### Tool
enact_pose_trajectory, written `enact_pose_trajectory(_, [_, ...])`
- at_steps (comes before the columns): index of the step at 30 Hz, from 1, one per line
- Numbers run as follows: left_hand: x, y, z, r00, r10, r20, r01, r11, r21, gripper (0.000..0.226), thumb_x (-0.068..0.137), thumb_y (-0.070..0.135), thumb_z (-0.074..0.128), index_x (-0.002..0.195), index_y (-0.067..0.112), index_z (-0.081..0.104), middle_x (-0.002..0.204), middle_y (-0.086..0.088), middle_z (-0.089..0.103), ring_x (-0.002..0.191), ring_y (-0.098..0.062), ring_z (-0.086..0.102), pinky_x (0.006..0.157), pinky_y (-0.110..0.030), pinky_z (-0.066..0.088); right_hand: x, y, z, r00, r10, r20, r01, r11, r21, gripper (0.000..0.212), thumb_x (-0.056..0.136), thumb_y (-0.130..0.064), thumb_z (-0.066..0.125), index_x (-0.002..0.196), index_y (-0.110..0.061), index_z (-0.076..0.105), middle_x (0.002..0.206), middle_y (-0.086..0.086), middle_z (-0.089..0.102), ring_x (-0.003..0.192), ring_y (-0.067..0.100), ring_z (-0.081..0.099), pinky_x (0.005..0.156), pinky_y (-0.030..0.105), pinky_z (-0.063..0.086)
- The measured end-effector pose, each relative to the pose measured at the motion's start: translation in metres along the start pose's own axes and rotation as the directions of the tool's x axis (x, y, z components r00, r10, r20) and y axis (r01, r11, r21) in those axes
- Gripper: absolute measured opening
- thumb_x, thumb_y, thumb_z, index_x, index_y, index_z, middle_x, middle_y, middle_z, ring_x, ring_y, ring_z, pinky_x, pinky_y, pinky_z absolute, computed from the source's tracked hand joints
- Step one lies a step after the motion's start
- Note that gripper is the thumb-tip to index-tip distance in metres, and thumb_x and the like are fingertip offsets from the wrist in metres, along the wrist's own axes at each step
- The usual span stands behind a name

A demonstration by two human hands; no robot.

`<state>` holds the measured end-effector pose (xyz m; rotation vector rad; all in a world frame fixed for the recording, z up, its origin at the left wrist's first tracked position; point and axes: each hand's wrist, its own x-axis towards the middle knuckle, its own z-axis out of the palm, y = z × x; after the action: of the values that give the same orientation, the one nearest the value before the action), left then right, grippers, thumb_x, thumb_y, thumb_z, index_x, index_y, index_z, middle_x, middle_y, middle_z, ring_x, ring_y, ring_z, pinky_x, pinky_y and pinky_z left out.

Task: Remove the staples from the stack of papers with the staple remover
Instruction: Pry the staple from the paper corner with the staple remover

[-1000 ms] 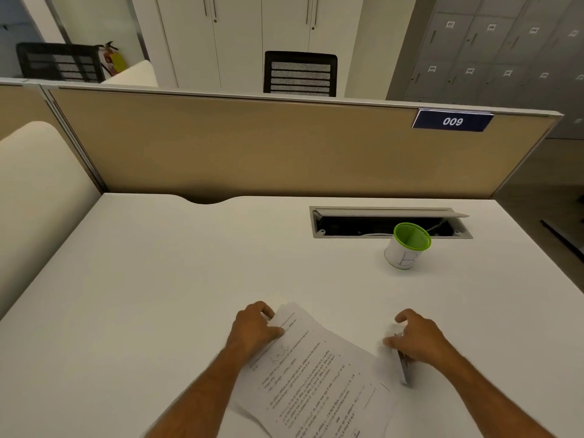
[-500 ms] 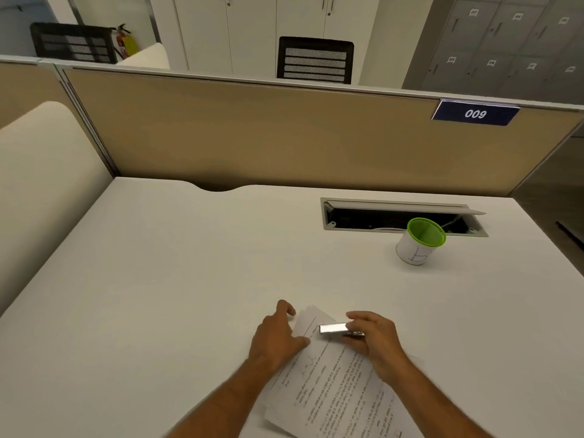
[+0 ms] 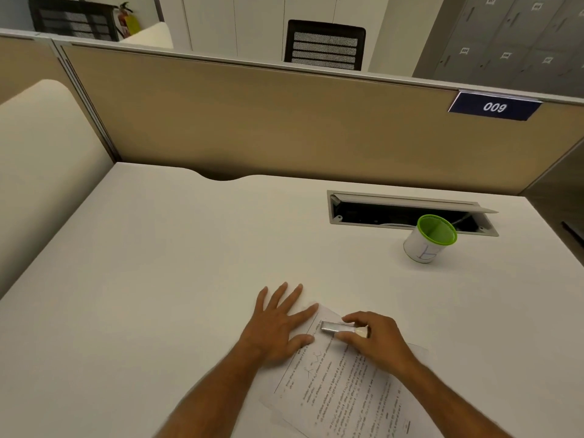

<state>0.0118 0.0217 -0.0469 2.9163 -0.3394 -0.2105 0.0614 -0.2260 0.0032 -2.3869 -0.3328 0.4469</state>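
A stack of printed papers [image 3: 344,393] lies askew on the white desk [image 3: 158,279], near the front edge. My left hand [image 3: 278,324] lies flat with fingers spread, pressing the stack's top left corner. My right hand [image 3: 376,339] grips a small silver staple remover [image 3: 331,327], whose metal tip rests on the paper's top corner, close to my left thumb. No staple can be made out.
A white cup with a green rim [image 3: 429,238] stands at the back right, in front of an open cable slot [image 3: 410,210] in the desk. A beige partition [image 3: 284,121] closes the far side. A cream panel [image 3: 41,172] stands on the left.
My right hand picked up the staple remover from the desk on the right and brought it left to the paper's top corner. My left hand spread its fingers flat on the stack.
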Motion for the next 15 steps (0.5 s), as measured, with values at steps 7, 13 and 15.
enact_pose_trajectory(7, [0.004,-0.005,0.003,1.0,0.005,-0.028,-0.004,1.0,0.026,0.071,0.087,0.083,0.013,0.15,0.057,-0.008,0.167,0.006,-0.012,0.153,-0.027,-0.019,0.118,-0.063,-0.01,0.009,-0.001,0.011,0.981,-0.164,0.105,0.19,0.928,-0.32,0.037,0.093,-0.049,0.052,0.125,-0.032,0.057,0.114,-0.013,0.063,0.098,0.004,0.057,0.086,0.019,0.043])
enact_pose_trajectory(13, [0.005,-0.007,0.006,0.999,0.014,-0.05,-0.013,1.0,0.015,0.072,0.088,0.082,0.015,0.151,0.055,-0.008,0.168,0.006,-0.01,0.153,-0.028,-0.016,0.117,-0.066,-0.008,0.017,-0.007,0.022,0.976,-0.214,0.05,0.219,0.926,-0.308,0.024,0.096,-0.04,0.05,0.113,-0.026,0.059,0.102,-0.008,0.061,0.084,0.006,0.056,0.077,0.022,0.049])
enact_pose_trajectory(15, [0.005,-0.007,0.008,0.997,0.013,-0.076,-0.014,1.0,-0.012,0.071,0.089,0.081,0.019,0.151,0.056,-0.005,0.168,0.006,-0.008,0.153,-0.027,-0.016,0.117,-0.065,-0.007,0.017,-0.008,0.025,0.971,-0.237,0.034,0.236,0.922,-0.306,0.022,0.096,-0.039,0.051,0.112,-0.026,0.058,0.1,-0.008,0.06,0.083,0.006,0.056,0.077,0.023,0.05])
